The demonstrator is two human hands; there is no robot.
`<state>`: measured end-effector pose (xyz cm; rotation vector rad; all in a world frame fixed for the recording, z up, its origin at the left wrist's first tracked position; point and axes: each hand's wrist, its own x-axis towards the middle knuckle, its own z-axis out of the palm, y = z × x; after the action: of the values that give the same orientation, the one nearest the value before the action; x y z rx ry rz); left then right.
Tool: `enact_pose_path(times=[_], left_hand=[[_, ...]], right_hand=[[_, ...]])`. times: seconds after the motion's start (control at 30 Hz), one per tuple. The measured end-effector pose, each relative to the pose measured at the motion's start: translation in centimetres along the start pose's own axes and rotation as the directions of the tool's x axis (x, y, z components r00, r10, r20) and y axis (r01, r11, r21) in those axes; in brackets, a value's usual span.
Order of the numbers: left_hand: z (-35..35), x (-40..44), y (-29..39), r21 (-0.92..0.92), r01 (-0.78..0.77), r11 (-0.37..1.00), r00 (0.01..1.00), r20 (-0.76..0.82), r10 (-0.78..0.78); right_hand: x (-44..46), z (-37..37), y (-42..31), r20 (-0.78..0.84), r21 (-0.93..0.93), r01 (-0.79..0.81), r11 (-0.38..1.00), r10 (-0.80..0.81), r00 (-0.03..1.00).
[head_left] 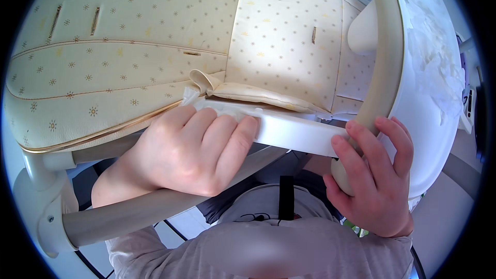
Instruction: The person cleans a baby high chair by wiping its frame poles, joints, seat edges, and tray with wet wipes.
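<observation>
My left hand (191,147) is closed in a fist on a thin white wipe (191,96), which shows above the knuckles. It presses the wipe against the white plastic seat edge (299,133) of a high chair. Above the edge, the cream seat cushion (281,46) with small sun prints has its front border lifted and folded. My right hand (374,173) curls round the lower end of the curved beige bar (385,62), fingers over it and thumb at its near side.
At the right, a large white tray (426,139) carries crumpled white wipes (434,46). A thick beige frame tube (139,214) crosses below my left forearm, joined to a white plastic bracket (44,217). My torso in a grey shirt (268,248) is close below.
</observation>
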<state>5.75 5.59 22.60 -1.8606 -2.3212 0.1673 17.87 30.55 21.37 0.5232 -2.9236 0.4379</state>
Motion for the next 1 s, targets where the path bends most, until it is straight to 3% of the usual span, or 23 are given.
enact_pose_path(times=[0.17,0.37,0.47,0.57,0.6,0.73,0.87,0.93,1.0], left_hand=[[0.7,-0.5,-0.1,0.023,0.013,1.000,1.000,0.015,-0.014],[0.7,-0.9,0.7,0.107,0.137,0.985,0.968,0.195,-0.156],[0.7,-1.9,0.9,0.083,0.174,0.981,0.964,0.188,-0.187],[2.2,-3.9,1.7,0.390,0.033,0.920,0.986,0.136,-0.093],[2.2,-4.9,1.9,0.409,0.000,0.913,0.986,0.150,-0.067],[2.4,-7.1,1.6,0.384,-0.076,0.920,0.997,0.056,0.059],[4.0,-9.0,2.0,0.261,-0.079,0.962,0.995,-0.033,0.090],[8.5,-12.1,2.5,0.167,-0.160,0.973,0.985,-0.039,0.169],[10.7,-14.5,3.8,0.343,-0.359,0.868,0.929,0.038,0.369]], right_hand=[[0.0,-0.1,0.0,0.008,0.003,-0.001,1.000,0.001,1.000],[0.0,-0.2,0.0,0.006,-0.003,0.000,1.000,0.000,1.000],[0.1,-0.3,-0.4,0.015,-0.011,-0.010,1.000,0.010,1.000],[0.4,-0.4,-0.5,0.012,-0.023,-0.013,1.000,0.013,1.000],[0.4,-0.4,-0.6,0.008,-0.027,-0.018,0.999,0.018,1.000],[0.5,-0.5,-0.9,0.014,-0.033,-0.025,0.999,0.025,1.000],[0.7,-0.7,-1.0,0.018,-0.028,-0.021,0.999,0.021,1.000],[0.8,-0.8,-1.0,0.020,-0.022,-0.024,0.999,0.025,1.000],[0.8,-0.8,-1.0,0.017,-0.023,-0.027,0.999,0.028,0.999]])
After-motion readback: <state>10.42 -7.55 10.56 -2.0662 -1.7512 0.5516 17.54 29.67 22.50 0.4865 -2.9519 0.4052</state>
